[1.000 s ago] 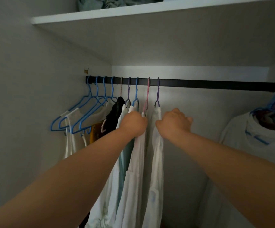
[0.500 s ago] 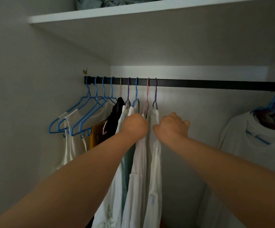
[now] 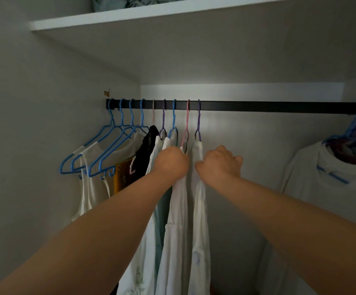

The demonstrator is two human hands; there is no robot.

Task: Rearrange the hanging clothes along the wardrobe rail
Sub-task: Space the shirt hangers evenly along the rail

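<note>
Two hands grip two white garments among nine hangers.

A white shelf spans the top of the wardrobe, its front edge catching the light. On it lies a bundle of grey-green fabric, crumpled and cut off by the upper edge of the view. The pale left side wall carries a small brass-coloured fitting near its back corner. The back wall is lit in a brighter band along its top.
</note>
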